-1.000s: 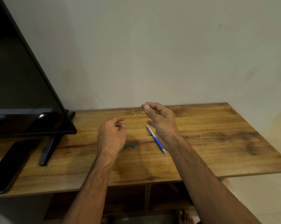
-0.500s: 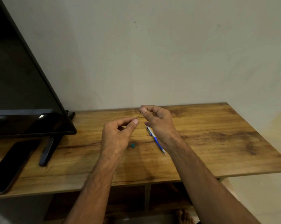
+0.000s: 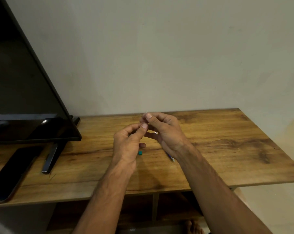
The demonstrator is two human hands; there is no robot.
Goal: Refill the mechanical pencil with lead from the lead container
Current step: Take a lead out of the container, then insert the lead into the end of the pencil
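— Where is the pencil lead (image 3: 147,113)?
— Up in the air above the wooden table (image 3: 227,149). The right hand (image 3: 163,132) pinches it between thumb and forefinger, and only a thin dark tip shows above the fingertips, standing nearly upright.
— And the left hand (image 3: 127,142)?
— Raised just beside the right one, a little lower. Its thumb and forefinger are pressed together directly under the right fingertips, and the other fingers are curled in. Whether they pinch the lower end of the lead, I cannot tell; it is too thin to follow there.
— The mechanical pencil (image 3: 170,157)?
— It lies flat on the table under the right hand and wrist, untouched. Its blue barrel and metal point show near the wrist, and a silvery bit shows between the two hands.
— Do you see the lead container?
— I cannot make it out. A small teal piece (image 3: 140,153) sits on the table just beneath the left hand, left of the pencil.
— What else is there?
— A dark television (image 3: 24,98) stands at the left end of the table on a slanted foot (image 3: 50,159). A black phone (image 3: 9,174) lies flat near the front left edge.
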